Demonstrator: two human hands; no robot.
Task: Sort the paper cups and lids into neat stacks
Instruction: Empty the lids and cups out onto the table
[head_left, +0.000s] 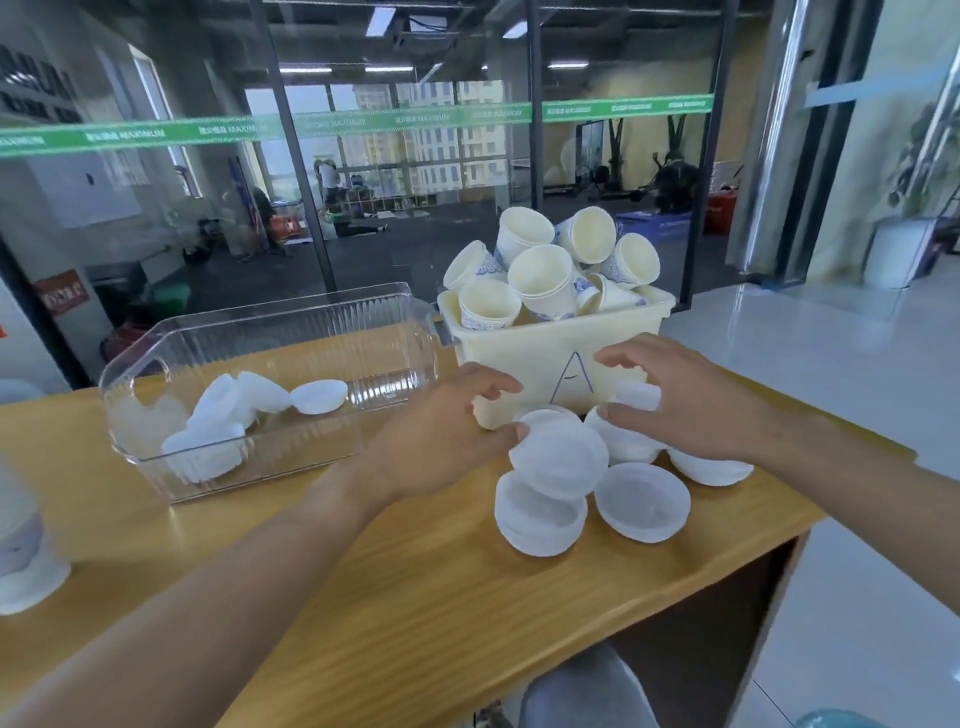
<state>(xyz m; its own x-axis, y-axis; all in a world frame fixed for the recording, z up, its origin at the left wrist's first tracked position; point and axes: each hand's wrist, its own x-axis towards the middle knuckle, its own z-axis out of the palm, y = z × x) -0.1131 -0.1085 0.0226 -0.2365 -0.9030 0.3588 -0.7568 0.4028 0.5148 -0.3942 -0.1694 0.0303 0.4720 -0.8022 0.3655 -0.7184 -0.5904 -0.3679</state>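
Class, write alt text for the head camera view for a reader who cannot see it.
Two hands, left hand and right hand, reach into loose white lids on a wooden table. Behind stands a cream bin piled with paper cups; a clear container holds more lids.

wooden desk (405, 597) under everything | glass partition (363, 171) past the hands with a green strip (467, 117) running across it | grey chair seat (582, 691) tucked below the near desk edge | potted plant (914, 171) far off right | white blurry thing (23, 561) way left, can't tell what
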